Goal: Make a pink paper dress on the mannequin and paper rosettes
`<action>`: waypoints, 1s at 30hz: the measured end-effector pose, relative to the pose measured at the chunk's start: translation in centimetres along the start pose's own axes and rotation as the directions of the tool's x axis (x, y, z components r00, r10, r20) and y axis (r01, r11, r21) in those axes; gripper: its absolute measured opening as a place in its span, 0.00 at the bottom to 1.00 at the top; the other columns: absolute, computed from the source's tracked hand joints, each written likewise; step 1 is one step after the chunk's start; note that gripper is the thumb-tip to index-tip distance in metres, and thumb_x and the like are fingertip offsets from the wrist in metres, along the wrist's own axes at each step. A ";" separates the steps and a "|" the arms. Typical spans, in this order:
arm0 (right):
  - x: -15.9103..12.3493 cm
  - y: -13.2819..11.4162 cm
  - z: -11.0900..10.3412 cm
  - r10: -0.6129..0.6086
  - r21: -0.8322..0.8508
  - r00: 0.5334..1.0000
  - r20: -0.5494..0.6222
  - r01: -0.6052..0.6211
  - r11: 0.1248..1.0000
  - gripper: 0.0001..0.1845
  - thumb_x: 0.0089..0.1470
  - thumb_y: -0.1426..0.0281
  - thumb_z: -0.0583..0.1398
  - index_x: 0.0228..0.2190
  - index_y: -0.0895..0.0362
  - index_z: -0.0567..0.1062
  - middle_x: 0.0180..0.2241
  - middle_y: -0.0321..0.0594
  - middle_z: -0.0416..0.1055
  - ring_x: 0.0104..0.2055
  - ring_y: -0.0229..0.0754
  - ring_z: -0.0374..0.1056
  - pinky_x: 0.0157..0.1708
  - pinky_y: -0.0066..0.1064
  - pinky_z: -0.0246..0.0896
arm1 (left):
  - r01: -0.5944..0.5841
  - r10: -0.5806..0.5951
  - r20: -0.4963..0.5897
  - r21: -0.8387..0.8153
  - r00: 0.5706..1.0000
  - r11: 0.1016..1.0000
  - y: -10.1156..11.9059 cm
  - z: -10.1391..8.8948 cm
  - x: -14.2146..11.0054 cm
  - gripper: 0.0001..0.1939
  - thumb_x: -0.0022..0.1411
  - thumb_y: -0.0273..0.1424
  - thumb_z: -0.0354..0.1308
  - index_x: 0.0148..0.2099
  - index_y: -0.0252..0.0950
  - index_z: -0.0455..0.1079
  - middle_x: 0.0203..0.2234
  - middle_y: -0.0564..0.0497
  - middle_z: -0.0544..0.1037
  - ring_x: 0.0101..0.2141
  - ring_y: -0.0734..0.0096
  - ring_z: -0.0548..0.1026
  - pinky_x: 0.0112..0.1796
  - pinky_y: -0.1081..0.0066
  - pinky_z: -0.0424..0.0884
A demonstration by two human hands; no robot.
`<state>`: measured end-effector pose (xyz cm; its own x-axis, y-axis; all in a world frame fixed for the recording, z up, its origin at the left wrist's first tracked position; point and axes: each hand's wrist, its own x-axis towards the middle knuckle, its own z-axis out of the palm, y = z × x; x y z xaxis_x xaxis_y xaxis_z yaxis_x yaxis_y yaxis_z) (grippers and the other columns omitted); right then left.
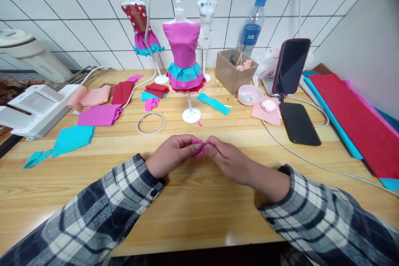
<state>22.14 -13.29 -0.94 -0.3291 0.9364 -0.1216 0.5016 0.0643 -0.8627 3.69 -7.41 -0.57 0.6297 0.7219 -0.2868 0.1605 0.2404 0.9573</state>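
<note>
Near the front middle of the table, my left hand [176, 151] pinches a small gathered piece of magenta crepe paper [198, 149] between thumb and fingers. From the other side my right hand [229, 158] closes on the same piece's edge, its fingertips almost meeting the left ones. Much of the piece is hidden by the fingers. Just behind stands a small mannequin [182, 45] on a white round base, dressed in a magenta top with a ruffled skirt of turquoise, magenta and red. A turquoise strip [214, 104] lies to the right of its base.
Two more mannequins [137, 20] [206, 20] stand behind. A cardboard box [235, 72], water bottle [252, 27], bead bowl [250, 95] and two phones [291, 66] [299, 124] are at right, beside long crepe sheets [355, 120]. Folded crepe pieces [99, 115] and a grey ring [151, 123] lie left.
</note>
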 end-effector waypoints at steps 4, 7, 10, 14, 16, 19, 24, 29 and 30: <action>0.0 -0.1 -0.1 0.000 -0.017 1.000 0.008 0.000 1.000 0.17 0.66 0.56 0.44 0.32 0.53 0.61 0.29 0.33 0.63 0.32 0.39 0.61 0.34 0.31 0.54 | -0.005 0.005 0.004 -0.003 1.000 1.000 0.1 0.1 -0.1 0.13 0.55 0.40 0.64 0.31 0.34 0.74 0.24 0.54 0.75 0.27 0.75 0.68 0.33 0.73 0.64; 0.0 -0.1 -0.1 -0.003 -0.037 1.000 0.011 0.003 0.999 0.16 0.66 0.57 0.44 0.32 0.53 0.60 0.28 0.33 0.63 0.32 0.39 0.61 0.33 0.31 0.54 | -0.010 0.010 0.000 0.001 1.000 1.000 0.1 0.1 -0.1 0.13 0.54 0.40 0.64 0.31 0.33 0.74 0.24 0.53 0.74 0.27 0.75 0.68 0.32 0.73 0.64; 0.1 -0.1 -0.1 -0.004 -0.054 1.000 0.011 0.005 0.999 0.16 0.66 0.57 0.44 0.31 0.53 0.60 0.28 0.33 0.63 0.31 0.39 0.61 0.32 0.31 0.52 | -0.012 0.012 0.003 0.011 1.000 1.000 0.1 0.1 -0.1 0.14 0.54 0.40 0.64 0.32 0.33 0.75 0.24 0.53 0.74 0.27 0.75 0.68 0.31 0.73 0.64; 0.1 0.1 -0.2 -0.019 -0.081 1.000 0.011 0.020 0.996 0.16 0.66 0.57 0.44 0.31 0.53 0.60 0.28 0.33 0.64 0.31 0.39 0.61 0.32 0.30 0.52 | -0.012 0.011 0.022 0.022 1.000 1.000 0.1 0.0 -0.1 0.14 0.55 0.40 0.64 0.32 0.33 0.75 0.23 0.53 0.73 0.26 0.75 0.67 0.31 0.73 0.64; 0.1 0.1 -0.2 -0.026 -0.104 0.999 0.018 0.028 0.994 0.16 0.66 0.58 0.44 0.31 0.53 0.61 0.29 0.34 0.64 0.32 0.39 0.62 0.32 0.30 0.52 | -0.012 0.011 0.021 0.027 1.000 1.000 0.2 0.0 -0.1 0.13 0.54 0.40 0.64 0.31 0.33 0.75 0.23 0.53 0.73 0.26 0.76 0.67 0.30 0.73 0.64; 0.1 0.1 -0.5 -0.004 -0.135 1.000 0.015 0.006 0.991 0.17 0.66 0.57 0.44 0.32 0.53 0.62 0.28 0.34 0.66 0.32 0.39 0.63 0.31 0.30 0.52 | -0.010 0.010 0.017 0.026 1.000 1.000 0.4 0.0 -0.1 0.13 0.54 0.40 0.64 0.29 0.33 0.74 0.22 0.53 0.73 0.26 0.75 0.67 0.30 0.73 0.64; 0.5 0.5 -2.4 0.022 -0.336 0.986 -0.167 -0.078 0.938 0.14 0.64 0.57 0.49 0.37 0.53 0.67 0.29 0.38 0.71 0.32 0.43 0.65 0.29 0.31 0.51 | 0.005 -0.006 -0.022 -0.031 1.000 1.000 0.1 0.0 -0.1 0.12 0.55 0.39 0.64 0.33 0.33 0.76 0.26 0.52 0.77 0.29 0.74 0.71 0.35 0.72 0.67; 1.2 1.9 -4.2 -0.189 -0.659 0.937 -0.293 -0.054 0.750 0.09 0.59 0.63 0.58 0.37 0.54 0.76 0.36 0.45 0.74 0.42 0.51 0.64 0.42 0.41 0.53 | 0.029 -0.045 -0.077 -0.202 0.996 0.979 -0.5 -0.1 0.0 0.13 0.52 0.35 0.68 0.41 0.36 0.77 0.36 0.50 0.81 0.35 0.74 0.75 0.41 0.72 0.69; 1.2 2.1 -4.2 -0.209 -0.664 0.923 -0.323 -0.064 0.745 0.10 0.58 0.65 0.59 0.40 0.54 0.76 0.39 0.46 0.73 0.45 0.52 0.63 0.45 0.43 0.52 | 0.035 -0.053 -0.081 -0.214 0.995 0.976 -0.5 -0.1 0.0 0.14 0.51 0.33 0.69 0.40 0.36 0.77 0.36 0.50 0.81 0.35 0.74 0.75 0.42 0.72 0.69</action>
<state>26.16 -10.56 -0.79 -0.1499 0.9623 0.2269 0.9258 0.2171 -0.3093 3.57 -7.49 -1.02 0.5564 0.7585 -0.3392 0.0160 0.3984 0.9171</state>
